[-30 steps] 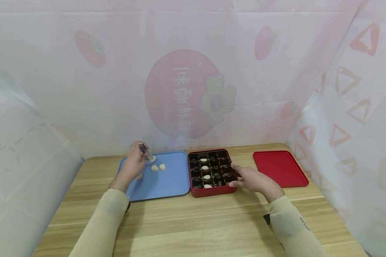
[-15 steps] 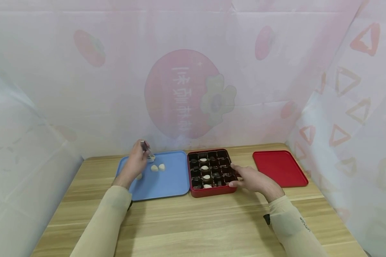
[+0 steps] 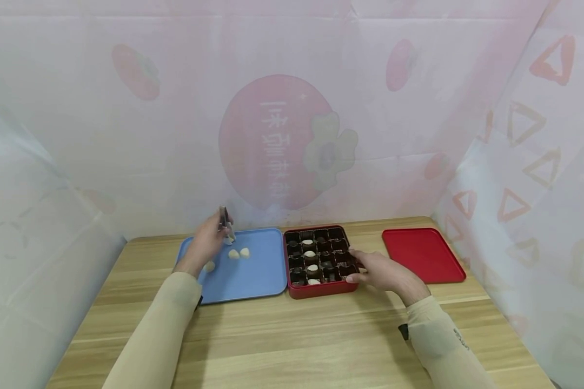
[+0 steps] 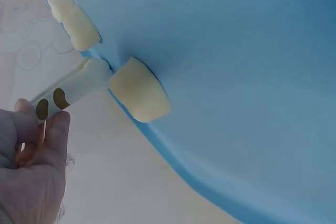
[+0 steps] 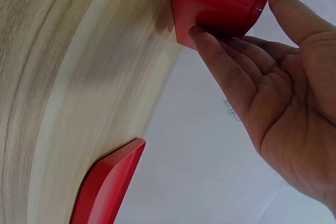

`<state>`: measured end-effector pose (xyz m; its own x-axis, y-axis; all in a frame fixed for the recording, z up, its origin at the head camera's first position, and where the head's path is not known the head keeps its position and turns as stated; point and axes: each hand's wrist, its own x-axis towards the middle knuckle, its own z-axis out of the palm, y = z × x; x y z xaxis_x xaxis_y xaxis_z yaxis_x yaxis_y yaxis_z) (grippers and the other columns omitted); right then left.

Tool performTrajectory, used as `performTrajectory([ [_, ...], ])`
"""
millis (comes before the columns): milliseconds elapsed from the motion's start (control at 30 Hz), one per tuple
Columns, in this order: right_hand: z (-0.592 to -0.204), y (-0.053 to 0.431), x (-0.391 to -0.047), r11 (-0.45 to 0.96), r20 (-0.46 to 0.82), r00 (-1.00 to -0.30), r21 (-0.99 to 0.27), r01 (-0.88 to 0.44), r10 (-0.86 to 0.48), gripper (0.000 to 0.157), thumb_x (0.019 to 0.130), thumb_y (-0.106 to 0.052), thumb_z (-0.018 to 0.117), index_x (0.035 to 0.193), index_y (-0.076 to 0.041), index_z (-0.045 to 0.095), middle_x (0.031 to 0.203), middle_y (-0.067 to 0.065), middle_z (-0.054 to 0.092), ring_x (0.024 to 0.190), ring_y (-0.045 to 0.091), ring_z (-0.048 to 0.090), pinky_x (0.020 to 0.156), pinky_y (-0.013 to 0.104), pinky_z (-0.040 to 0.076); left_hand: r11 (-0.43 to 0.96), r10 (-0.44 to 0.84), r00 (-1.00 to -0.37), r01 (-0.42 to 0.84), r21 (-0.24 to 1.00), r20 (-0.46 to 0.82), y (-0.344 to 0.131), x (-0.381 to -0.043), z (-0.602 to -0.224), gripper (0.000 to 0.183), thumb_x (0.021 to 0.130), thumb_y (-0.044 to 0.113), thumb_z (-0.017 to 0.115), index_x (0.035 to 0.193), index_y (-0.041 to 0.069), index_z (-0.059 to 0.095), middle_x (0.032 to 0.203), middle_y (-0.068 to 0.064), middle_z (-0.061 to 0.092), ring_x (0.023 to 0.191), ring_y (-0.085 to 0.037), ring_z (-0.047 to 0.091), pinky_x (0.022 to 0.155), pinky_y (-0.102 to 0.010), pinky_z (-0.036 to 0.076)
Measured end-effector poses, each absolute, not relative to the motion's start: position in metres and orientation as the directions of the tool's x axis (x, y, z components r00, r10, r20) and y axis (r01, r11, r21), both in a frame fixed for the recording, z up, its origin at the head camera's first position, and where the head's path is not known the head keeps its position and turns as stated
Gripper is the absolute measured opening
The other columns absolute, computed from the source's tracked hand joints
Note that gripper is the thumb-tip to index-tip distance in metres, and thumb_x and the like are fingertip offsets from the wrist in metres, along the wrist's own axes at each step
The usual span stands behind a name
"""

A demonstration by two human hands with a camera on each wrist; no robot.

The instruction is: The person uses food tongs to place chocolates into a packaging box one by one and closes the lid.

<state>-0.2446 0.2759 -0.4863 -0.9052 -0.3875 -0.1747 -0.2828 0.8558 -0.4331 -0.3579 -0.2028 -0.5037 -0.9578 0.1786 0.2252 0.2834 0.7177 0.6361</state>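
My left hand [image 3: 208, 237] grips a pair of small tongs [image 3: 225, 219] over the far edge of the blue tray [image 3: 258, 278]. In the left wrist view the whitish tips of the tongs [image 4: 79, 85] point in among white chocolates; one chocolate [image 4: 139, 90] is right beside them, two others [image 4: 81, 29] lie touching each other. Another chocolate [image 3: 209, 266] sits by my left wrist. With my right hand [image 3: 379, 270] I hold the right side of a red box [image 3: 321, 292], thumb at its rim and fingers against its outer wall [image 5: 220, 3]. Whether the tips pinch a chocolate, I cannot tell.
Dark compartments fill the red box; one column carries several white-topped chocolates [image 3: 313, 268], and some others hold dark ones. Right of the box, a red lid [image 3: 423, 256] lies on the wooden table [image 3: 272, 340]. A pale printed curtain [image 3: 185, 135] stands close behind the tray.
My left hand has shifted slightly right and away from me, and the tongs have tilted more upright. The chocolate by the wrist shows more fully. My right hand keeps its place on the box.
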Motion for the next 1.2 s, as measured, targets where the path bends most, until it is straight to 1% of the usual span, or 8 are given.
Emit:
performTrajectory([
  [233,-0.486,0.276,-0.245,0.856,-0.176,-0.905,-0.433,-0.281,-0.386,0.090,0.110,-0.041,0.085,0.176,0.005,0.044,0.170,0.033,0.061,0.152,0.052,0.068,0.126,0.068,0.059,0.716,0.120,-0.975,0.216,0.664,0.188,-0.197,-0.361,-0.502,0.025,0.120,0.001,0.057,0.145,-0.003,0.061,0.146,-0.033,0.069,0.136,-0.050,0.071,0.119,-0.067,0.061],
  [400,-0.487,0.275,-0.246,0.855,-0.175,-0.905,-0.435,-0.282,-0.387,0.090,0.109,-0.040,0.085,0.176,0.005,0.044,0.170,0.034,0.062,0.152,0.052,0.068,0.126,0.068,0.059,0.732,0.093,-0.980,0.187,0.655,0.176,-0.195,-0.363,-0.504,0.024,0.120,0.001,0.055,0.143,-0.006,0.059,0.139,-0.032,0.068,0.134,-0.050,0.070,0.118,-0.067,0.061],
  [500,-0.486,0.275,-0.245,0.854,-0.174,-0.906,-0.438,-0.280,-0.387,0.090,0.109,-0.039,0.085,0.176,0.005,0.044,0.169,0.034,0.062,0.152,0.052,0.067,0.126,0.068,0.059,0.727,0.080,-0.980,0.182,0.662,0.182,-0.193,-0.360,-0.501,0.025,0.120,0.003,0.054,0.144,-0.005,0.058,0.140,-0.032,0.067,0.137,-0.051,0.069,0.119,-0.068,0.060],
  [667,-0.485,0.275,-0.245,0.853,-0.176,-0.905,-0.441,-0.278,-0.387,0.090,0.110,-0.039,0.085,0.176,0.005,0.044,0.170,0.034,0.061,0.153,0.052,0.067,0.126,0.068,0.059,0.689,0.062,-0.974,0.199,0.697,0.216,-0.183,-0.351,-0.494,0.027,0.121,0.005,0.055,0.147,-0.004,0.058,0.144,-0.031,0.066,0.141,-0.052,0.068,0.120,-0.067,0.061],
  [767,-0.485,0.275,-0.245,0.853,-0.180,-0.905,-0.443,-0.276,-0.386,0.090,0.110,-0.039,0.085,0.176,0.005,0.043,0.170,0.034,0.061,0.152,0.052,0.068,0.125,0.068,0.060,0.652,0.058,-0.968,0.222,0.725,0.245,-0.175,-0.347,-0.491,0.027,0.121,0.004,0.056,0.147,-0.004,0.057,0.146,-0.030,0.066,0.142,-0.051,0.070,0.119,-0.065,0.063],
  [1000,-0.484,0.276,-0.245,0.854,-0.182,-0.906,-0.443,-0.272,-0.383,0.090,0.110,-0.040,0.085,0.176,0.005,0.044,0.171,0.033,0.061,0.153,0.052,0.067,0.126,0.068,0.059,0.612,0.051,-0.936,0.305,0.730,0.348,-0.150,-0.338,-0.486,0.024,0.119,0.003,0.060,0.143,-0.002,0.060,0.140,-0.029,0.069,0.135,-0.050,0.074,0.115,-0.063,0.066],
  [1200,-0.485,0.277,-0.245,0.855,-0.183,-0.907,-0.442,-0.269,-0.380,0.090,0.110,-0.041,0.085,0.177,0.004,0.044,0.172,0.033,0.060,0.154,0.052,0.066,0.127,0.068,0.059,0.553,0.046,-0.923,0.341,0.760,0.381,-0.120,-0.335,-0.485,0.023,0.118,0.001,0.062,0.141,-0.001,0.060,0.139,-0.029,0.067,0.133,-0.050,0.076,0.113,-0.061,0.068],
])
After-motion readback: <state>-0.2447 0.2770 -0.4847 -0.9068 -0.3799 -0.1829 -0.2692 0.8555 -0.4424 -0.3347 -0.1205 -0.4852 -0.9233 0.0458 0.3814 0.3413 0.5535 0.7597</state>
